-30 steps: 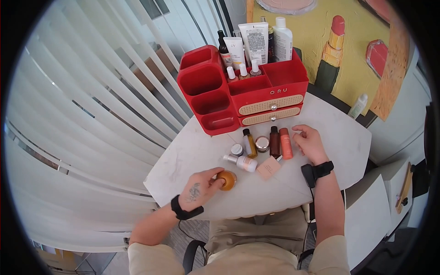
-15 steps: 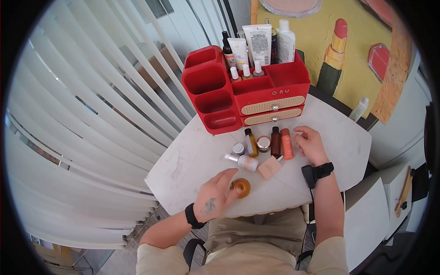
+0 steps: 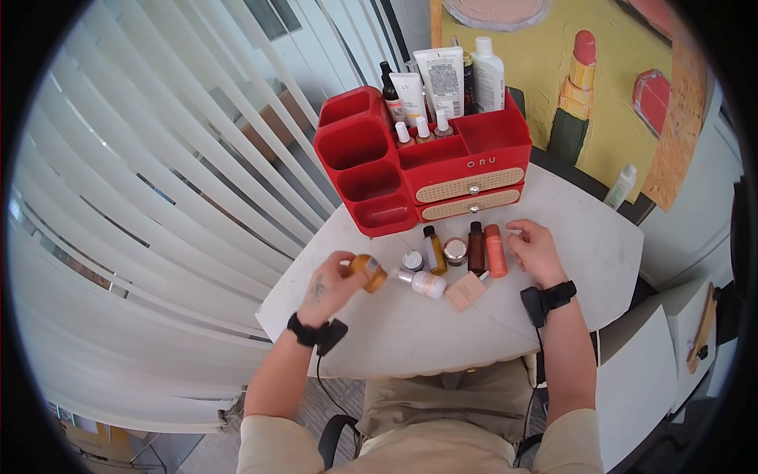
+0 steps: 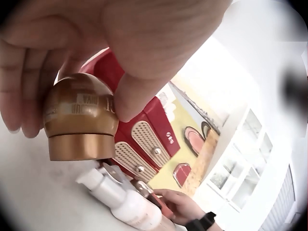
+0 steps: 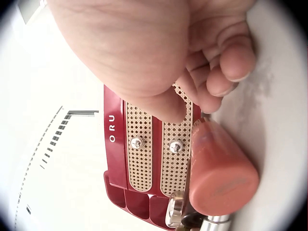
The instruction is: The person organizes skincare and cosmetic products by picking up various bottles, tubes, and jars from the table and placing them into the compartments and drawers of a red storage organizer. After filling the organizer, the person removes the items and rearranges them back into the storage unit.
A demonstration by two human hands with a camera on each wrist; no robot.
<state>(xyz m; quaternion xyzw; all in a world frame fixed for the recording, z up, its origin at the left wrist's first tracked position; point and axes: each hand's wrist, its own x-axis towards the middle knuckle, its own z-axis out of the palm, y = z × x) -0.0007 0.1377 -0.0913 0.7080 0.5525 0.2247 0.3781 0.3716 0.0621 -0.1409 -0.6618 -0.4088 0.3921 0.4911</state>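
My left hand point(image 3: 325, 287) grips a round amber jar point(image 4: 82, 108) with a gold band-like lid, holding it between thumb and fingers over the left part of the table. In the head view the jar is tilted, its label facing up. My right hand point(image 3: 536, 250) rests at the right of a coral bottle point(image 3: 494, 251), its fingers loosely curled round nothing. In the right wrist view the fingertips are close to the coral bottle point(image 5: 221, 168). A white pump bottle point(image 3: 425, 284) lies on its side to the right of the jar.
A red organizer point(image 3: 466, 170) with two drawers stands at the back, holding tubes and bottles. Before it lie a dark brown bottle point(image 3: 476, 249), a yellow bottle point(image 3: 434, 251), a silver-lidded jar point(image 3: 455, 250), a small jar point(image 3: 412, 261) and a pink box point(image 3: 467, 291).
The left hand first touched the amber jar near the table's front, then spread its fingers beside it. Now it grips the jar farther back and left. The right hand has stayed put.
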